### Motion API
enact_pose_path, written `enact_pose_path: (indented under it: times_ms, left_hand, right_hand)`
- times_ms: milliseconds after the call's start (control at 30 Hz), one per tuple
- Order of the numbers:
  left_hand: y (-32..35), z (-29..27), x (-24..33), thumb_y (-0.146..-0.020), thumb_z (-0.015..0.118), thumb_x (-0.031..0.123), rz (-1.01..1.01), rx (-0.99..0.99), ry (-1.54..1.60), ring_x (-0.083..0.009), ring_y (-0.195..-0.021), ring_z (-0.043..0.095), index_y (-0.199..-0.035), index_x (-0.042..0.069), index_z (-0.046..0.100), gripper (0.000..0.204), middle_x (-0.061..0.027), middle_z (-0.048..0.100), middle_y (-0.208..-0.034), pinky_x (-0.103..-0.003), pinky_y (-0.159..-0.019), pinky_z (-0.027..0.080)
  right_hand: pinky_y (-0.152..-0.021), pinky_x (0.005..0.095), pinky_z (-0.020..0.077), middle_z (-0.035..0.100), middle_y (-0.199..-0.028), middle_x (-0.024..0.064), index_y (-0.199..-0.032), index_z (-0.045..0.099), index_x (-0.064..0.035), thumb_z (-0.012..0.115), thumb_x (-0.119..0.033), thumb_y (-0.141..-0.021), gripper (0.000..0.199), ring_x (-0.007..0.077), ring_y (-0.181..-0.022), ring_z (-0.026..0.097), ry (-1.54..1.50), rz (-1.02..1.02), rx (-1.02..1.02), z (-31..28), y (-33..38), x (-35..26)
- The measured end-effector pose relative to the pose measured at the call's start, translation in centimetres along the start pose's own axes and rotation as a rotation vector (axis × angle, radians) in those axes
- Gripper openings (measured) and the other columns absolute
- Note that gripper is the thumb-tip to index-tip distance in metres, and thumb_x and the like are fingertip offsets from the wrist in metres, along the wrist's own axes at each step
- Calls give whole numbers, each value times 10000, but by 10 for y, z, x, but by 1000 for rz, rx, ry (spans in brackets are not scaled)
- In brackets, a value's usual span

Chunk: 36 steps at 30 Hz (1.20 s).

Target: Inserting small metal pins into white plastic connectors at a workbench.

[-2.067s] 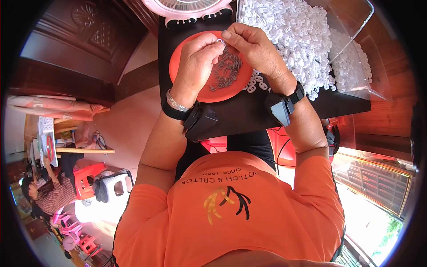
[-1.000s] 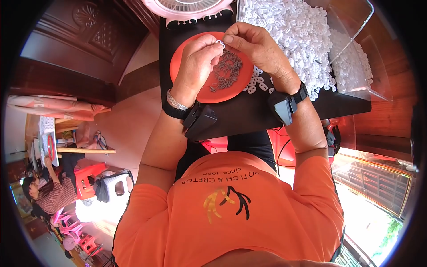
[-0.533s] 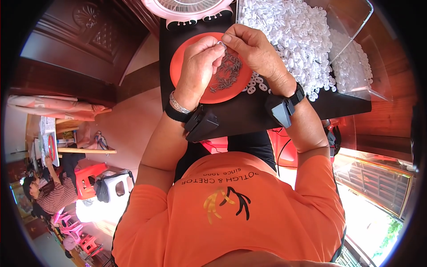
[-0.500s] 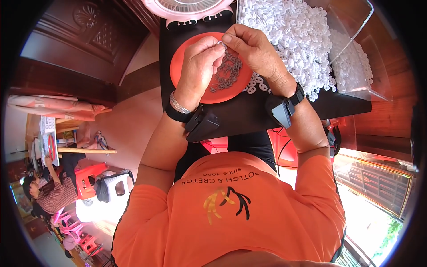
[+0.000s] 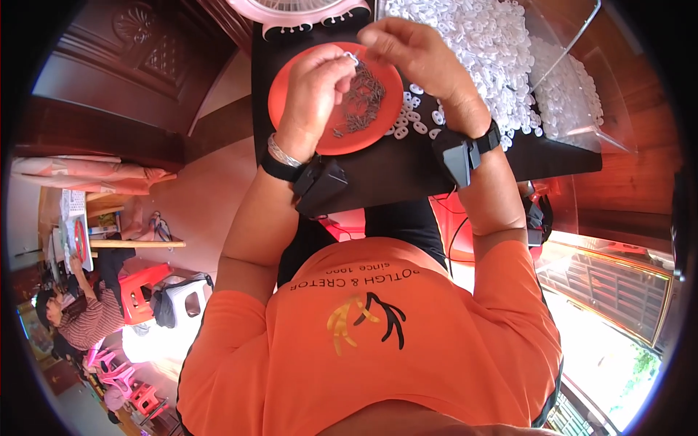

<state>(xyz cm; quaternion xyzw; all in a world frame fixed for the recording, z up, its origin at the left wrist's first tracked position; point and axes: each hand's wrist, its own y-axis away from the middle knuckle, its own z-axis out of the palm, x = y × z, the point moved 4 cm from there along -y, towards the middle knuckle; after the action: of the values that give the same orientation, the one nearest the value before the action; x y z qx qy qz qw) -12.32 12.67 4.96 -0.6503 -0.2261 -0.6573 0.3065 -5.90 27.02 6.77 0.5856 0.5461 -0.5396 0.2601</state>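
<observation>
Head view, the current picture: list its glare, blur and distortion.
In the head view, the bright patch below the white stool burns out to white; in the head view, the right hand looks softly blurred, the left hand crisper; near the head view's rim, the pink stools lean sideways and the corners go black.

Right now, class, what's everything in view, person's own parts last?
Table: one, black, upper centre
Plate: one, orange-red, on table
Pin-like pieces: many, grey, on plate
Oval pieces: many, white, heaped and loose right of plate
Fan: one, pink, table's far edge
Carved panel: one, brown, upper left
Stools: several, red, pink, white, lower left
Co-worker: one, striped top, far left
Wrist devices: two, black, one per wrist
Shirt: one, orange, lower centre
Left hand: one, bare, over plate, holding white piece
Right hand: one, bare, right of it, grip unclear
</observation>
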Motion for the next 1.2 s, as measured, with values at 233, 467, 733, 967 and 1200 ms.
enact_pose_path:
  times_ms: [233,467,733,967,1200]
  left_hand:
    - [-2,-4,3,-868,520,196,49,-6,12,-25,-508,397,-706,87,547,197,37,493,-612,-176,-446,261]
    - [-1,-4,0,-882,510,200,73,34,-37,-14,-520,399,-718,93,547,199,50,494,-626,-172,-451,259]
    - [1,-3,-3,-887,516,201,87,31,1,-15,-535,394,-724,90,544,199,54,492,-634,-175,-467,262]
    - [-3,5,-8,-833,570,162,211,-8,3,-62,-559,444,-726,18,574,180,1,519,-617,-213,-499,333]
    - [5,1,8,-855,552,168,237,18,75,-43,-527,443,-741,53,588,166,21,529,-622,-181,-463,322]
  right_hand:
    - [-622,211,433,598,-726,-13,-879,629,-11,628,-140,-875,128,61,-680,528,-50,-3,70,-45,14,-31]
    - [-708,349,499,658,-859,107,-926,673,-72,636,-145,-758,188,261,-781,637,848,-36,-205,-44,29,17]
    - [-743,417,489,611,-891,114,-912,651,-87,581,-113,-764,166,330,-823,602,1107,-169,-315,-21,25,39]
    - [-738,423,486,610,-889,143,-891,643,-61,551,-34,-754,166,354,-831,600,1155,-230,-314,-21,30,41]
    - [-729,425,477,607,-876,149,-898,639,-49,529,17,-725,216,352,-835,600,1168,-186,-302,-19,35,36]
